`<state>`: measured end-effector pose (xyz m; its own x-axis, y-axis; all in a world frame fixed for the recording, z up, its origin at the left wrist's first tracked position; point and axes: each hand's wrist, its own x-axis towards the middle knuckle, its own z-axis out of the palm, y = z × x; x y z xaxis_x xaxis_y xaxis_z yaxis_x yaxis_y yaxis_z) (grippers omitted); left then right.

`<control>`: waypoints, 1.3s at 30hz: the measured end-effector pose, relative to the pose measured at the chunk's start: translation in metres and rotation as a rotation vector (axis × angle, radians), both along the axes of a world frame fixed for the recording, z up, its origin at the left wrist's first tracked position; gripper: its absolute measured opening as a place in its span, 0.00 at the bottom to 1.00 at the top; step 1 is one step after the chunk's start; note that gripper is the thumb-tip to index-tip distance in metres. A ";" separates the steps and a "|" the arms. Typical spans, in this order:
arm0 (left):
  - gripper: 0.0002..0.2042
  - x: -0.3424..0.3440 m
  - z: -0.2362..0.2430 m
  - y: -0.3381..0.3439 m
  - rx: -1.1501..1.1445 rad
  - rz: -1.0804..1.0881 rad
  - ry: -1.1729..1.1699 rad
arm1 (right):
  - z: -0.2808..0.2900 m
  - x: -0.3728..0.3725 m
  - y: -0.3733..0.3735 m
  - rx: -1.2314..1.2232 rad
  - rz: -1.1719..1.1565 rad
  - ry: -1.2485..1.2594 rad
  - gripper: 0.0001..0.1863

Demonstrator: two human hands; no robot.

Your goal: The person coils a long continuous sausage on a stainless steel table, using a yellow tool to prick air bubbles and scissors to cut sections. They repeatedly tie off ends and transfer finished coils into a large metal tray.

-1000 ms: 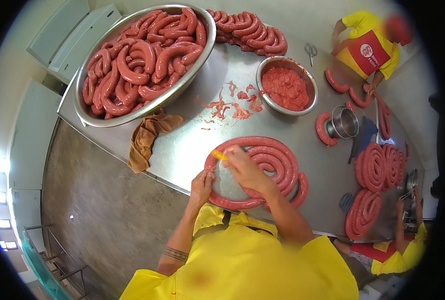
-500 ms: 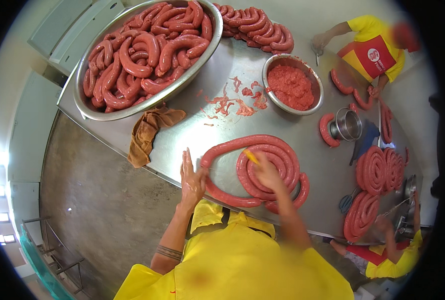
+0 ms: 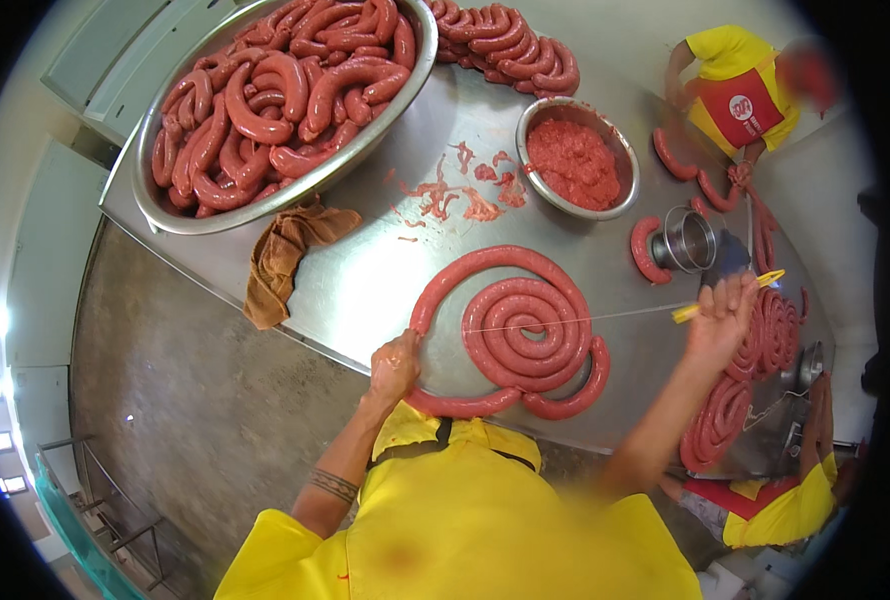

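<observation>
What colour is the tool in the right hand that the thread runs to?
Yellow. The tool in the right hand shows best in the head view.

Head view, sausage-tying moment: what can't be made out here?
- Where the thin string ends on the coiled sausage: too fine to follow in the head view.
- How the left hand grips the coil: its fingers curl under, hidden.
- What the yellow tool in the right hand is: mostly covered by fingers.
- The machine at right: cut off by the fisheye rim.
</observation>
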<state>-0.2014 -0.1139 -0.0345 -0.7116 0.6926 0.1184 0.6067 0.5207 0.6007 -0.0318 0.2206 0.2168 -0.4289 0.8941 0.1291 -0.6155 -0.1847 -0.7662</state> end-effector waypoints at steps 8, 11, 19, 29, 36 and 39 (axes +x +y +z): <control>0.06 -0.027 0.045 -0.016 0.656 0.582 -1.127 | -0.196 0.026 -0.062 0.174 0.641 -1.203 0.16; 0.04 -0.015 0.070 -0.026 0.159 0.178 -0.020 | -0.201 -0.087 -0.115 0.820 0.657 -0.876 0.24; 0.08 -0.010 0.039 -0.037 0.297 0.306 -0.657 | -0.108 -0.138 -0.161 0.800 1.071 -0.637 0.13; 0.06 -0.012 0.056 0.021 0.108 -0.526 -0.397 | -0.005 0.089 0.049 0.017 -0.145 -0.166 0.05; 0.13 0.006 0.024 0.008 0.346 0.012 -1.134 | -0.175 0.196 -0.048 -0.095 -0.326 -1.434 0.16; 0.12 0.021 0.014 -0.008 0.428 0.277 -1.313 | -0.245 0.169 -0.115 0.046 -0.229 -1.537 0.23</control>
